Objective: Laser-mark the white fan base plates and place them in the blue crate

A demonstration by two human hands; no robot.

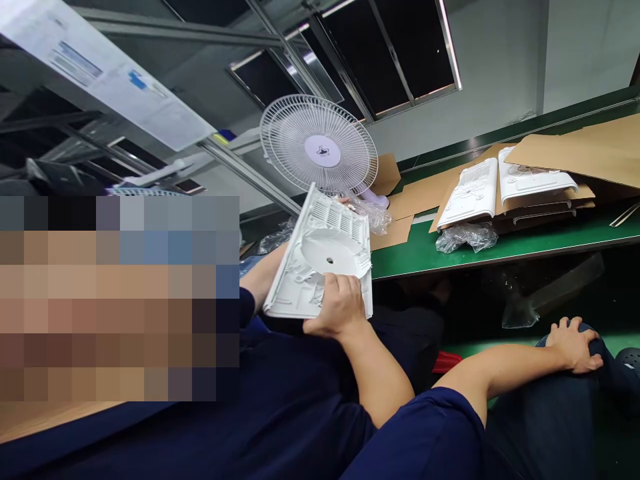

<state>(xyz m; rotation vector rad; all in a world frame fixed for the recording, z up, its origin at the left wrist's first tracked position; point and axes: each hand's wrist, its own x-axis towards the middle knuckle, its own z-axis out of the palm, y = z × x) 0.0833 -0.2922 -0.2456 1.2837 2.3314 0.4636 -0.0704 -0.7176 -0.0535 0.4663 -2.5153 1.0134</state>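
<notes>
A green bench (500, 243) runs under dark windows, with a white fan (320, 143) standing at its near end. The left hand (337, 310) is clamped on the near edge of a white plastic panel (325, 253), held tilted above the lap, just in front of the fan. The right hand (575, 343) lies loosely spread on a knee, holding nothing. That panel is bare; 2 similar panels (473, 193) lie on cardboard (590, 150) beside an empty plastic bag (463, 237). A co-worker's forearm (257, 277) passes behind the panel, its hand mostly hidden; whether it grips cannot be told.
</notes>
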